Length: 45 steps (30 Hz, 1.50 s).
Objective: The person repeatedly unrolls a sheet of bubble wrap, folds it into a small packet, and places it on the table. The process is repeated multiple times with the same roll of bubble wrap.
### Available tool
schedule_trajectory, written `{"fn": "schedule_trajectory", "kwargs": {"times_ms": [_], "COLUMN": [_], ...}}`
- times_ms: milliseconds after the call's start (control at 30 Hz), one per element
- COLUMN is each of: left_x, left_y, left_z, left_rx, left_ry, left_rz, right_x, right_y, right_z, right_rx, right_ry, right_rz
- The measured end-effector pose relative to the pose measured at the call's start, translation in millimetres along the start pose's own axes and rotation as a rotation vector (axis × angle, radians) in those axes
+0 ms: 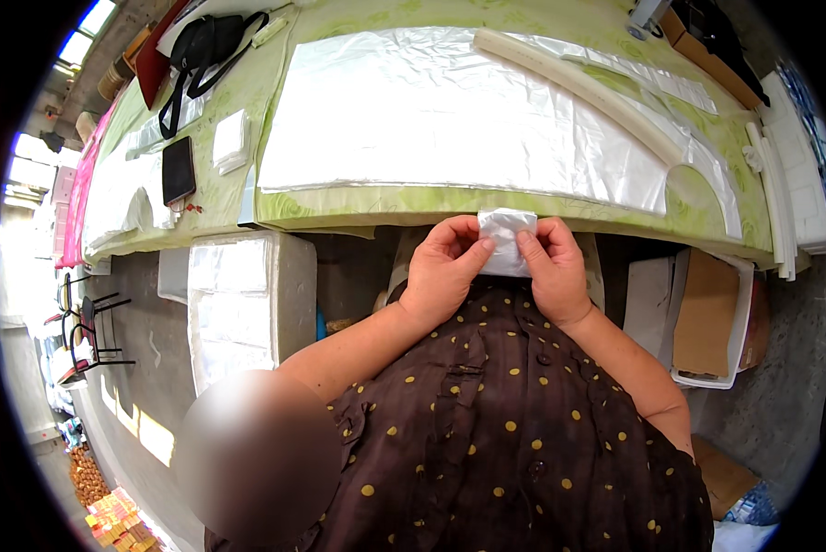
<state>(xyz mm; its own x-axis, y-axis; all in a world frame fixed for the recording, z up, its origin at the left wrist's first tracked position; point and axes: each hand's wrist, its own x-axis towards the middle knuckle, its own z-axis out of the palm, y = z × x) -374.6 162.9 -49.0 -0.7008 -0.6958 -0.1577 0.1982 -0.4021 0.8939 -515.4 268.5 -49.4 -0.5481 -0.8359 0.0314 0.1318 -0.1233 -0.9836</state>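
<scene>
Between my two hands, in front of the table's near edge, is a small folded piece of white plastic film. My left hand pinches its left side with thumb and fingers. My right hand grips the right side the same way, thumb on top. Just beyond my hands lies a wide stack of white plastic sheets on the table. A long cream-coloured tube rests slantwise over the right part of that stack.
The table has a green patterned cover. A phone, a folded white packet and a black bag lie at left. Below stand a foam box with white packets and, at right, a white bin with cardboard.
</scene>
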Motion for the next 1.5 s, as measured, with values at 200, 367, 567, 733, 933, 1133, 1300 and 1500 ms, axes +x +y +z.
{"fn": "schedule_trajectory", "kwargs": {"times_ms": [200, 367, 567, 733, 933, 1133, 1300, 1500], "left_x": [-2.1, -5.1, -3.7, 0.7, -2.4, -5.8, 2.1, 24.9], "left_y": [-1.0, 8.8, 10.2, -5.4, -2.3, 8.2, 1.9, 120.4], "left_z": [2.9, 11.7, -0.9, -0.8, -1.5, 4.9, -16.8, -107.1], "left_rx": [-0.012, -0.049, -0.29, -0.25, -0.214, -0.141, -0.184, -0.08], "left_ry": [-0.001, 0.078, -0.268, -0.08, 0.0, 0.114, 0.145, 0.432], "left_rz": [0.029, 0.064, -0.261, -0.334, -0.276, -0.137, -0.075, 0.166], "right_x": [-0.8, 0.1, -3.2, -3.8, -4.7, -2.8, -2.1, -0.2], "right_y": [2.5, 6.9, -2.4, -2.7, -0.8, -0.1, 1.7, 3.7], "right_z": [-2.1, -6.5, -3.2, -0.4, -2.2, -1.6, -4.7, -6.4], "right_rx": [0.0, -0.021, -0.082, 0.035, 0.014, 0.012, -0.02, 0.025], "right_ry": [0.006, 0.03, 0.003, -0.058, -0.144, -0.077, -0.167, -0.146], "right_rz": [0.011, -0.008, 0.031, 0.06, 0.067, 0.042, 0.056, 0.101]}}
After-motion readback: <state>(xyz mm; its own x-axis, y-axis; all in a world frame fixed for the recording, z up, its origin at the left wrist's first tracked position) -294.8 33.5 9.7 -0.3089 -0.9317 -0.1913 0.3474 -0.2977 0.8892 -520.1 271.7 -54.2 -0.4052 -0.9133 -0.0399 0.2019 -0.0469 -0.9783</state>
